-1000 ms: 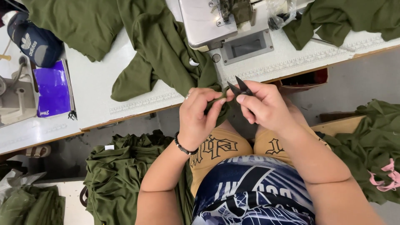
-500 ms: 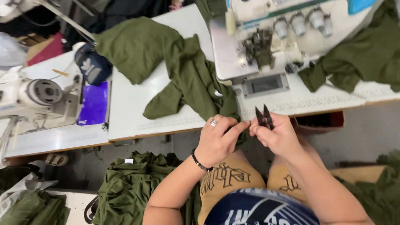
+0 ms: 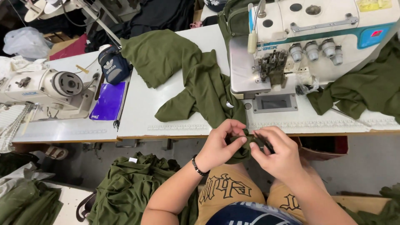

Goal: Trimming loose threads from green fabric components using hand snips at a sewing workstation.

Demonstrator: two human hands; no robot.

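My left hand [image 3: 220,145] and my right hand [image 3: 278,155] meet just below the table's front edge, over my lap. Both pinch a bunched end of an olive green garment [image 3: 196,85] that trails up onto the white table [image 3: 141,112]. Small black thread snips [image 3: 265,142] lie in my right hand, mostly hidden by the fingers. There is a dark bracelet on my left wrist. A white overlock sewing machine [image 3: 316,37] stands on the table right behind my hands.
A second sewing machine [image 3: 50,87] sits on the table at the left, beside a purple booklet [image 3: 109,100] and a dark blue pouch [image 3: 113,64]. More olive fabric [image 3: 366,91] lies right of the overlock, and a heap of olive cloth [image 3: 129,187] is on the floor.
The view has tilted up toward the machines. My hands stay together on the fabric; the snips, earlier pointing up with blades showing, are now tucked down in my right hand.
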